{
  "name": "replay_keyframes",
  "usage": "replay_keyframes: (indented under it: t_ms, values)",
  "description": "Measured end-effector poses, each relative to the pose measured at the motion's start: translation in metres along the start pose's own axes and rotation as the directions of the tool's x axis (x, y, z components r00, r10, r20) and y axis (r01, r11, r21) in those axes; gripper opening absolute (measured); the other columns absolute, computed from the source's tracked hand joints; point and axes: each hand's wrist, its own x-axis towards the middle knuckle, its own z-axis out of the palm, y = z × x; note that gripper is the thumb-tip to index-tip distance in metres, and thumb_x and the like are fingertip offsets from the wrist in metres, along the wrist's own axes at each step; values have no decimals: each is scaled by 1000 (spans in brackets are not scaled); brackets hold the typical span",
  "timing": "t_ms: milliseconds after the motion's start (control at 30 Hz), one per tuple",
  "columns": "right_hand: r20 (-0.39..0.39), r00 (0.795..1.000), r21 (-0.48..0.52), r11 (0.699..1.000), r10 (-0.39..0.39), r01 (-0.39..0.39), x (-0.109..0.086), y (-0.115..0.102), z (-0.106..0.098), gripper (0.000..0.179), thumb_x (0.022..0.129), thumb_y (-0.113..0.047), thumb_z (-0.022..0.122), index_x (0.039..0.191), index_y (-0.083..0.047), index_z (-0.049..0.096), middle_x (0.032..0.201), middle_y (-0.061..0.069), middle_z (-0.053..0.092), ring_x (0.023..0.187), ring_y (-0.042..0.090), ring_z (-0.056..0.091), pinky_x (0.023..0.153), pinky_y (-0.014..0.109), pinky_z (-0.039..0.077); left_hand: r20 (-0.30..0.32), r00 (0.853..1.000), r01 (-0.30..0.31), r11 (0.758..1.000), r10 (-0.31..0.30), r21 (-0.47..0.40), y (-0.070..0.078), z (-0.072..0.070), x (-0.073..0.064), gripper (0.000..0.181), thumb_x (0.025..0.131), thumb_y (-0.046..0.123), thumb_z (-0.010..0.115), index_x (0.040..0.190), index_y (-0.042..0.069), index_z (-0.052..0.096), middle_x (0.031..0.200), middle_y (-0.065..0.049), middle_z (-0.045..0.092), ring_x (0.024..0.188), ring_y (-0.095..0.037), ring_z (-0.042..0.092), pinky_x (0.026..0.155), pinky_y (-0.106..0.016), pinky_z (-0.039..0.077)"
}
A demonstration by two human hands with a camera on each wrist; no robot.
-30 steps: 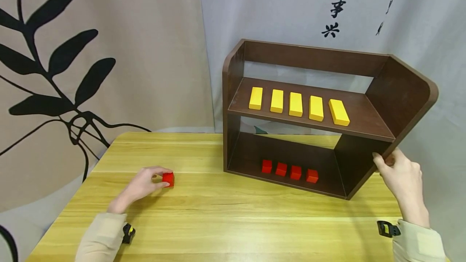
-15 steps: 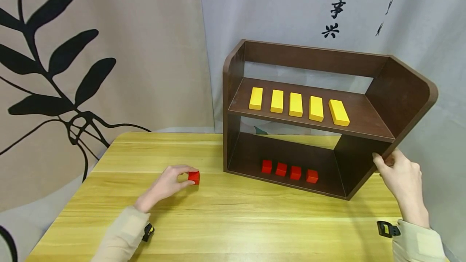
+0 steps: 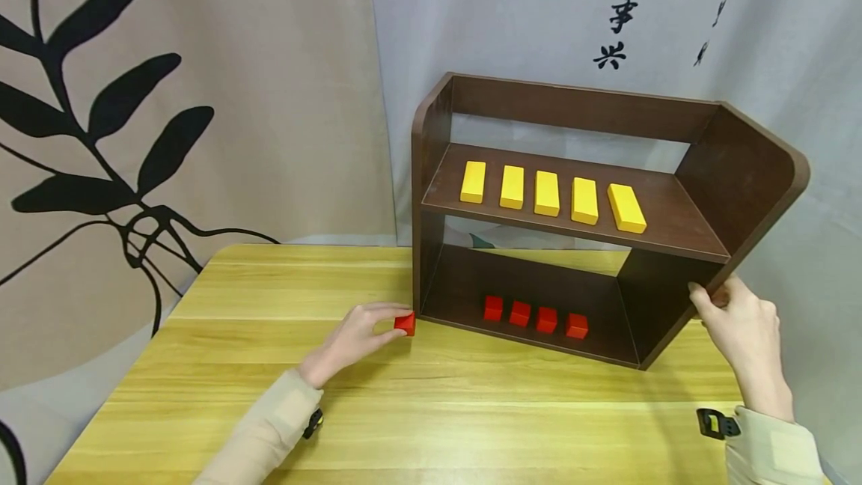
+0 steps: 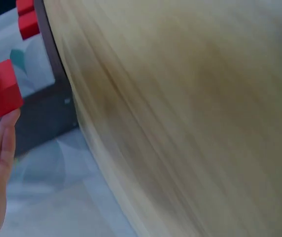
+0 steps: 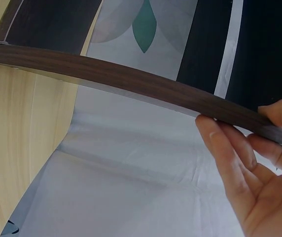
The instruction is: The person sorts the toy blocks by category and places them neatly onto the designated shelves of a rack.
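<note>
Between thumb and fingers, my left hand (image 3: 357, 337) pinches a red cube (image 3: 405, 324) near the lower left corner of a dark brown wooden shelf (image 3: 572, 112). The left wrist view shows that cube (image 4: 5, 89) close up, with the shelf's side panel (image 4: 50, 116) behind it. My right hand (image 3: 749, 326) grips the edge of the shelf's right side panel; in the right wrist view, thumb and fingers lie on either side of the board (image 5: 146, 81). Several red cubes (image 3: 520, 313) stand in a row on the lower level. Several yellow blocks (image 3: 547, 194) line the upper level.
The shelf stands angled on a light wooden table (image 3: 471, 425), toward its right side. Behind hang a beige cloth (image 3: 289, 96) with black leaves and a pale cloth (image 3: 525, 13) with black writing. Each wrist wears a black strap (image 3: 717, 424).
My left hand has travelled to the right across the table with the red cube, up to the shelf's left corner. The right hand and the shelf have stayed in place.
</note>
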Motion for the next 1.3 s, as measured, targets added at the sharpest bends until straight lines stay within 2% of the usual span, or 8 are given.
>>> replay_keyframes:
  t_ms: [167,333,567,733,1000,1133,1200,1300]
  values:
    - [-1,1000,-2,1000,-1,1,1,-1,0,35,94,-35,49,88,-1,55,75,21,63,60,27,49,49,28,30,20,997,-70,998,70,2,7,10,11,31,84,13,71,115,7,69,121,-11,67,101,-22,69,68,-17,55]
    - [6,1000,-2,1000,5,-5,1,0,0,35,94,-35,50,89,-1,55,76,22,63,61,28,50,49,29,30,73,994,-76,997,76,-1,7,23,27,32,88,14,66,120,8,66,127,-11,63,60,-13,63,49,-9,40]
    - [16,1000,-3,1000,5,-5,-1,-1,0,34,94,-35,50,88,-2,54,75,21,63,62,29,51,49,29,30,131,989,-79,996,74,31,5,43,50,34,89,15,65,122,7,65,128,-12,62,71,-13,70,62,-8,50]
    - [8,1000,-5,1000,9,-9,-1,0,1,34,93,-35,51,87,-1,55,75,21,63,62,30,52,49,29,30,214,974,-85,996,75,39,6,54,60,34,91,9,62,124,5,63,132,-13,59,51,-11,61,51,-7,41]
    - [9,1000,-11,1000,18,-18,-1,-1,1,34,93,-34,51,87,-1,55,74,21,63,61,28,51,49,29,30,257,964,-103,987,70,120,9,63,66,36,92,5,59,128,4,60,136,-14,56,48,-11,57,49,-8,40]
    - [10,1000,-11,1000,21,-21,-1,-1,1,35,94,-34,50,87,0,55,73,20,63,61,28,51,49,29,30,271,958,-152,966,92,210,11,64,66,40,92,9,60,132,6,56,139,-12,53,90,-19,71,71,-17,55]
    - [13,1000,-9,1000,23,-23,-1,-1,1,35,94,-34,50,88,0,55,73,20,63,61,28,51,49,29,30,274,955,-187,944,110,271,11,65,65,42,93,14,60,134,7,55,140,-11,53,115,-23,63,88,-25,55]
    - [14,1000,-11,1000,24,-24,-1,-1,1,35,94,-35,50,89,0,55,74,21,63,62,28,51,49,29,30,258,954,-239,906,152,349,13,65,63,40,94,17,59,132,8,57,139,-8,55,126,-23,55,101,-32,49]
